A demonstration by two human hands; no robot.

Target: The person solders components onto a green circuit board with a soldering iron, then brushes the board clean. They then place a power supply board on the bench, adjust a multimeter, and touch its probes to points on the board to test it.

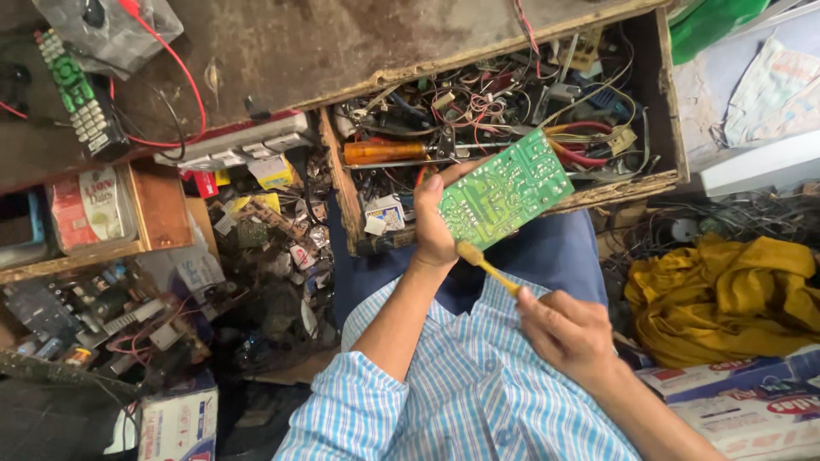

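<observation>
My left hand point(433, 224) grips a green circuit board point(506, 188) by its lower left edge, solder side up, over my lap. My right hand point(565, 329) holds a thin yellow-handled tool point(487, 266), whose tip touches the lower edge of the board. Both arms wear a blue and white striped shirt. Just beyond the board stands an open wooden drawer point(664, 102) packed with wires and small parts, with an orange-handled screwdriver point(384, 152) lying along its near left side.
A worn workbench top point(325, 43) holds a remote control point(75, 92) and red wires. Loose electronic scrap litters the floor at left. A yellow cloth point(726, 294) lies at right, with cardboard boxes point(752, 401) below it and another box point(178, 423) at lower left.
</observation>
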